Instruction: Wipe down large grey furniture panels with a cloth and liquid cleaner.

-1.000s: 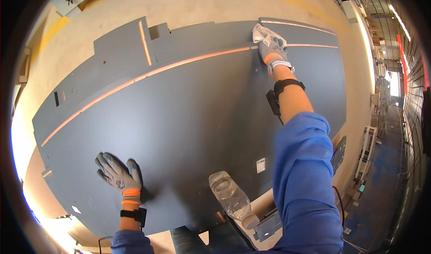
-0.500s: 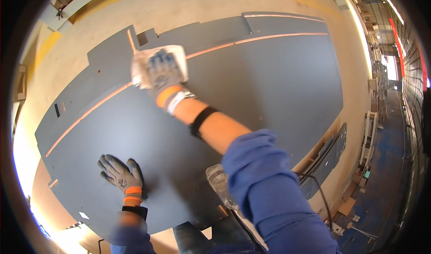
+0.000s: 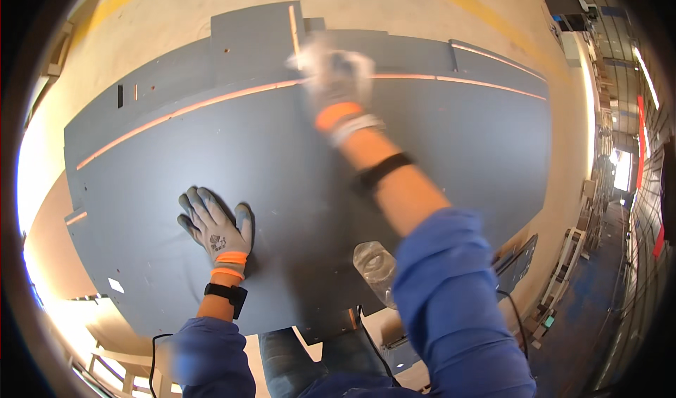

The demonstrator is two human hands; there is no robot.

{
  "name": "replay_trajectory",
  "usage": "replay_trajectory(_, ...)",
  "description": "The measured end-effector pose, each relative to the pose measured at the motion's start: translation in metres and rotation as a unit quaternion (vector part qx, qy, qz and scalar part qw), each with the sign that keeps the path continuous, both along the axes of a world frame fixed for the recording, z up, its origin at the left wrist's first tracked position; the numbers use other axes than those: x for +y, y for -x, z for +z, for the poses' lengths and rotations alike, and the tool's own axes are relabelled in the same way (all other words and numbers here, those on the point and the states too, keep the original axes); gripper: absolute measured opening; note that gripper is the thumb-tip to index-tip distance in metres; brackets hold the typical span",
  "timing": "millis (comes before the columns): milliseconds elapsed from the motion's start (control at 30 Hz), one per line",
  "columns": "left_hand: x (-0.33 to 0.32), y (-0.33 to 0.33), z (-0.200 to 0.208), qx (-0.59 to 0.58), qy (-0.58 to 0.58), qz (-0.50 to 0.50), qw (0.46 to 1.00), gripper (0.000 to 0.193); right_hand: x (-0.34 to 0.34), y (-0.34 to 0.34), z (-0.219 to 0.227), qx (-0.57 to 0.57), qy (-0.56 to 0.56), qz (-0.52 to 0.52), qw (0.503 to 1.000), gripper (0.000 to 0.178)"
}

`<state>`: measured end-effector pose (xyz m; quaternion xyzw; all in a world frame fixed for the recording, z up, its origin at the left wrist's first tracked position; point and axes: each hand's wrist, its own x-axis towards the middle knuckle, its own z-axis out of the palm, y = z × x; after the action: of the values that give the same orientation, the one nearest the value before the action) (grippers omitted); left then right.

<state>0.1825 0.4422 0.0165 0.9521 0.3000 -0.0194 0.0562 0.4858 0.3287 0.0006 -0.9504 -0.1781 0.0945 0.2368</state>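
Note:
A large dark grey panel (image 3: 317, 166) with pale orange strips along its far side lies in front of me. My left hand (image 3: 218, 225), in a grey glove with an orange cuff, rests flat on the panel's left part with its fingers spread. Near the far edge, my gloved right hand (image 3: 334, 88) holds a white cloth (image 3: 362, 71) against the surface, over the long orange strip (image 3: 190, 107). Motion smears the right hand and the cloth, and its fingertips are hard to make out. A clear plastic-looking thing (image 3: 374, 266) lies on the panel beside my right sleeve.
Beneath the panel is a larger beige surface (image 3: 436, 11) with a yellow stripe. A black cable (image 3: 512, 310) hangs at the near right. Stacked boards and frames (image 3: 563, 271) stand along the right side, beside a blue-grey floor (image 3: 591, 320).
My right hand has swept rightward along the strip with the cloth. My left hand stays flat on the panel. The whole view has shifted and turned somewhat.

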Motion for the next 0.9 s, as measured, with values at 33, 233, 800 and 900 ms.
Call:
replay_trajectory(33, 0.002, 0.003, 0.002, 0.004, 0.002, 0.004, 1.0, 0.08, 0.041, 0.027, -0.004, -0.061, 0.035, 0.045, 0.997, 0.036)
replay_trajectory(233, 0.009, 0.012, -0.001, 0.005, -0.029, 0.008, 1.0, 0.079, 0.022, -0.001, 0.028, -0.021, 0.169, 0.171, 0.97, 0.036)
replay_trajectory(800, 0.006, 0.011, -0.008, 0.009, -0.074, -0.008, 0.997, 0.077, -0.075, -0.056, -0.009, -0.397, 0.056, 0.039, 0.915, 0.03)
replay_trajectory(900, 0.0, 0.006, -0.009, -0.01, -0.077, -0.027, 0.997, 0.076, -0.184, -0.103, 0.03, -0.182, 0.066, -0.038, 0.98, 0.034)
